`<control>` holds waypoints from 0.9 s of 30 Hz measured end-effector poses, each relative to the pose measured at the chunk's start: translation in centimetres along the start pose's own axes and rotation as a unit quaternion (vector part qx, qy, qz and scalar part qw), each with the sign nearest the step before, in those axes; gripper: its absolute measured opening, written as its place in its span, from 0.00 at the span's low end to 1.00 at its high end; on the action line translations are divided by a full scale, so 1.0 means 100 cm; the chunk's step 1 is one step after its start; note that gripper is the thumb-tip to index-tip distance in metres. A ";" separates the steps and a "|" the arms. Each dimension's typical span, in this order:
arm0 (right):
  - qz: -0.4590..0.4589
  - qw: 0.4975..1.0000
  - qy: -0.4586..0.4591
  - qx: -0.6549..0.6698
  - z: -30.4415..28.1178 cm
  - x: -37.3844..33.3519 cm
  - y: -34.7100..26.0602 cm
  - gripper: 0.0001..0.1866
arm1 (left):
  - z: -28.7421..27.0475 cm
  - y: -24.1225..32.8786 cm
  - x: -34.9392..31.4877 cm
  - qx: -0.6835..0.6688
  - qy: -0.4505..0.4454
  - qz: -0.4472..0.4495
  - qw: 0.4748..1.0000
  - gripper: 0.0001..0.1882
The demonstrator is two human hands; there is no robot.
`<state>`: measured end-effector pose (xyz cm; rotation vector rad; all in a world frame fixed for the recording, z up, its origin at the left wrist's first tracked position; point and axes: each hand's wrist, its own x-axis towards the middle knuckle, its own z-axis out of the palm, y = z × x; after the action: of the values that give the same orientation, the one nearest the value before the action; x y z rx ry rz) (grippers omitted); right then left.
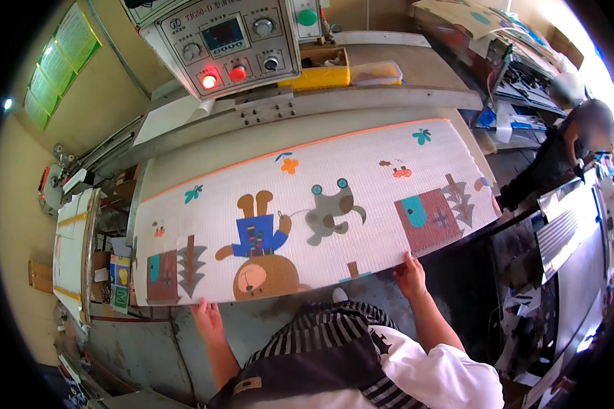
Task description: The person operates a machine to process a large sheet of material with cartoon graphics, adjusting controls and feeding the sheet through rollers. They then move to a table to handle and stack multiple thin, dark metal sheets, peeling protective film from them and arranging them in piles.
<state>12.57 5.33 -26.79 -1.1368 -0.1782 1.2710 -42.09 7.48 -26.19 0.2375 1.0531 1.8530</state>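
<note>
The printed mat (303, 252) lies picture side up on the person's side of the metal beam (361, 101), partly over a pale bed (252, 146). Its orange edging (426, 121) faces the beam and is apart from it. The left hand (209, 322) and right hand (410, 276) are well apart, each pinched on the edge farthest from the beam; fingers underneath are hidden.

Possible faults:
- Skew: an uneven pull by the two hands could turn the edging out of line with the beam.
- Sag or slip: the edge farthest from the beam appears to overhang the floor (382, 307); if either pinch loosens, that edge could drop and drag the mat off the bed.
- Wrinkling: a push toward the beam could buckle the thin-looking sheet.
- Unintended actuation: the control box (218, 51), above the beam, shows a lit red lamp (209, 82); machine motion could endanger fingers brought under the beam.
</note>
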 end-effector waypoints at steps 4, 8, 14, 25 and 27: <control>0.024 1.000 0.012 -0.010 0.125 0.018 0.000 0.18 | 0.060 0.091 0.129 0.104 -0.020 0.009 0.994 0.23; 0.029 0.999 -0.016 -0.030 0.148 0.069 -0.002 0.19 | 0.097 0.063 0.217 0.125 0.000 0.001 0.992 0.16; 0.024 0.999 -0.021 -0.007 0.151 0.048 0.010 0.19 | 0.079 0.021 0.276 0.109 0.048 -0.097 0.988 0.12; -0.078 0.997 -0.015 -0.003 0.221 0.040 0.035 0.30 | 0.089 0.045 0.304 0.158 -0.041 -0.127 0.978 0.16; -0.084 0.996 -0.010 0.004 0.220 0.045 0.047 0.33 | 0.091 0.037 0.306 0.164 -0.048 -0.146 0.974 0.15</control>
<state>-3.50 20.88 -21.65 -1.0785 -0.2776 1.1327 -55.45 36.76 -25.97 0.3417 1.2527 1.3880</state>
